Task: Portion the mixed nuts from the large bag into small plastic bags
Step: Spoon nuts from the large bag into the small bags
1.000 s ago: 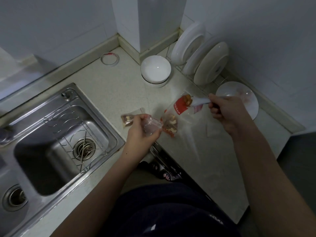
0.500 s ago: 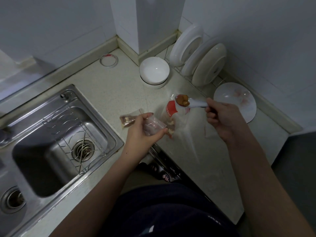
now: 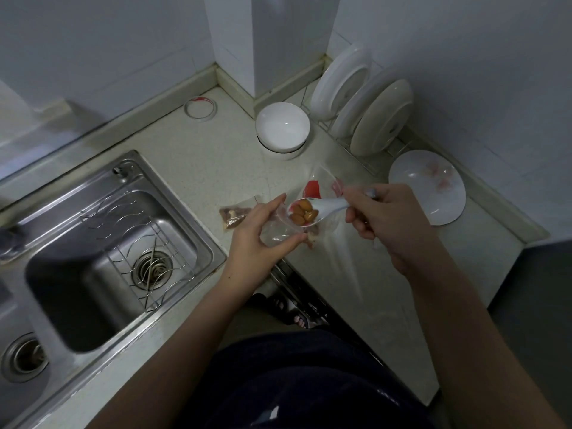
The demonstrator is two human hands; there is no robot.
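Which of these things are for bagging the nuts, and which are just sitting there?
For the job: spoon, nuts, small bag, large bag, filled bag.
Just lying about: white bowl, racked plates, flat plate, tape roll, sink.

Dim, bluish and soft, with wide-angle bending at the edges and glare on the sink [image 3: 130, 193].

We see a pale speckled counter [image 3: 216, 162] under dim light, a steel sink [image 3: 93, 305] sunk beside white walls [image 3: 123, 57].

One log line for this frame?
left hand: holds small bag | right hand: spoon with nuts over small bag | filled bag: on counter
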